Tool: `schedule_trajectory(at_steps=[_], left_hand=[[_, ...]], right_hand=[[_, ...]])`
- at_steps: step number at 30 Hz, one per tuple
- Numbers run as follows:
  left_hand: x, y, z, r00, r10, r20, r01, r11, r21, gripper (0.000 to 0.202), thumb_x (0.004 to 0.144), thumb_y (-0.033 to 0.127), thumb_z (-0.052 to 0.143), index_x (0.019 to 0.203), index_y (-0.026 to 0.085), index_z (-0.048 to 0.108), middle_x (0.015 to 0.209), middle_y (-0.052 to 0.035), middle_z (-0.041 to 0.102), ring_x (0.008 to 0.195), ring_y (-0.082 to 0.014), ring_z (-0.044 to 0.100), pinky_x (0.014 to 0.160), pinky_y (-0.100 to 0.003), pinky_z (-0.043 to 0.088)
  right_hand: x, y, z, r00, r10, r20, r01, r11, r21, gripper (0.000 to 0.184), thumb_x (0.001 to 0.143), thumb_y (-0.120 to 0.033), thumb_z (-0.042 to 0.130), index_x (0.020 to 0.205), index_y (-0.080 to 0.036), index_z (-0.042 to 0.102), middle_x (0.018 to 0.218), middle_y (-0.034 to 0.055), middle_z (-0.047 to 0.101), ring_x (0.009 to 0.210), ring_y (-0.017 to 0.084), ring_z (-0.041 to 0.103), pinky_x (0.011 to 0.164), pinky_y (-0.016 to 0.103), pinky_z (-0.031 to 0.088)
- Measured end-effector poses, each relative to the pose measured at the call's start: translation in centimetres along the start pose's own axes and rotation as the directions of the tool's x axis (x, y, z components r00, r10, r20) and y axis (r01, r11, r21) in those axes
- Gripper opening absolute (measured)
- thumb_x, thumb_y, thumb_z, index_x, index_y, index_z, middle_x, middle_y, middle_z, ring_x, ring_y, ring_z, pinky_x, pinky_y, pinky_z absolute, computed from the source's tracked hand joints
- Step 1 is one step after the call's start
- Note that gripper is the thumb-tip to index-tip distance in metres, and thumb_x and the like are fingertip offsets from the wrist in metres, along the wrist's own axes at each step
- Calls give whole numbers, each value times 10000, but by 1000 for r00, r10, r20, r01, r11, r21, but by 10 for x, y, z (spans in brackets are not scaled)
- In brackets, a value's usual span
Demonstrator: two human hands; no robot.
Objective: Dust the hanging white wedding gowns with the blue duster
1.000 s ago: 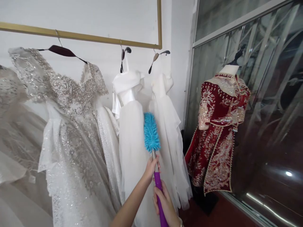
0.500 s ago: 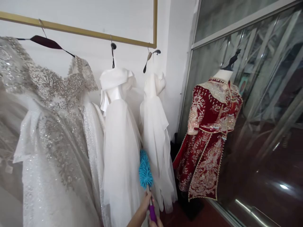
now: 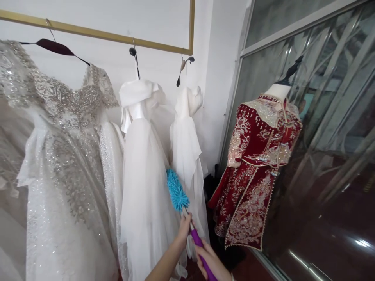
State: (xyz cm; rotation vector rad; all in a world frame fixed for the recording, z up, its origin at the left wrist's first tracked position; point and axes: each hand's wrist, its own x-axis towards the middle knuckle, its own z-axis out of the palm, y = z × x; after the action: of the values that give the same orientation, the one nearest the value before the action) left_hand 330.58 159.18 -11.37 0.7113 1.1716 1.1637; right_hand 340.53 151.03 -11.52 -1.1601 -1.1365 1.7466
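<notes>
**Duster head close to delicate tulle**

The left hand point(image 3: 184, 228) grips the duster point(image 3: 187, 210) high on its metal shaft, fingers closed around it just under the blue fluffy head. The right hand point(image 3: 209, 259) holds the purple handle lower down, fingers wrapped on it. The head sits in the gap between two white gowns, touching or nearly touching the plain tulle gown point(image 3: 143, 187) and the ruffled white gown point(image 3: 186, 156).

The main risk, as I judge it, is snagging: the fibres or the bare metal shaft could catch the thin tulle and pull or tear it if the stroke is fast or pressed hard. A hard tug might also slide a gown off its hanger point(image 3: 134, 54) on the gold rail point(image 3: 117, 39). A wide swing right could strike the red embroidered robe point(image 3: 258, 171) and catch its beadwork.
</notes>
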Motion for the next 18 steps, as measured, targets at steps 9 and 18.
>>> schedule_trajectory(at_steps=[9,18], left_hand=[[1,118,48,959,270,84,-269,963,-21,493,649,603,586,897,211,420,596,70,507,448,-92,507,426,-206,360],[63,195,54,934,336,120,-335,942,-36,351,701,478,583,855,208,420,595,70,486,447,-87,499,410,-192,311]], right_hand=[[4,-112,-7,972,-203,123,198,979,49,427,759,-452,545,1086,-198,441,480,-130,472,262,22,366,299,160,221],[66,-181,6,925,-357,130,356,934,31,247,796,-365,499,965,-188,473,480,-124,480,277,24,370,317,162,239]])
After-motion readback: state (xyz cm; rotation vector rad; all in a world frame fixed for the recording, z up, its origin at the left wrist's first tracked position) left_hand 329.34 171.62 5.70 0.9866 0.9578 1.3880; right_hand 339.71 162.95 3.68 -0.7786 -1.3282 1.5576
